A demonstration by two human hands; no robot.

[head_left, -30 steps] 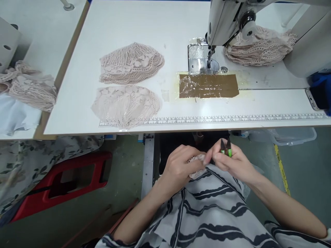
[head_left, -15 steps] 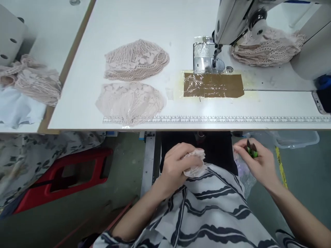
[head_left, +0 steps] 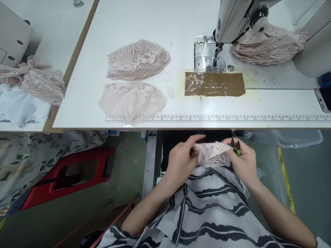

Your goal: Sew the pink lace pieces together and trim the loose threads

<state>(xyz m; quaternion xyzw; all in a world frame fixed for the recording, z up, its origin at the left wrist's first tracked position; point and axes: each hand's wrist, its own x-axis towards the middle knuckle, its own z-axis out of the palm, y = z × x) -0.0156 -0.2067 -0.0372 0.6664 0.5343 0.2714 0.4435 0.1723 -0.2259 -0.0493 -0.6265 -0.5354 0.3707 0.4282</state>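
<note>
A pale pink lace piece (head_left: pixel 212 154) is stretched between both hands above my lap, just below the table edge. My left hand (head_left: pixel 183 156) grips its left end, thumb and fingers closed on it. At the other end, my right hand (head_left: pixel 241 158) pinches the lace corner. Tucked in that same hand is a pair of thread snips (head_left: pixel 236 147), dark blades pointing up and a bit of green handle showing. Two more lace pieces lie flat on the table, an upper lace piece (head_left: pixel 138 60) and a paler lower lace piece (head_left: pixel 133 102).
A sewing machine (head_left: pixel 232 24) stands at the back right, with a lace stack (head_left: pixel 269 46) under its arm. Brown taped card (head_left: pixel 214 84) lies before the needle plate. A printed ruler (head_left: pixel 232 119) runs along the front edge. A phone (head_left: pixel 323 100) lies far right; a red stool (head_left: pixel 69 172) stands left.
My right hand has moved left, bringing the snips with it, and has taken hold of the lace's right end. The lace, bunched in my left hand before, is now spread out.
</note>
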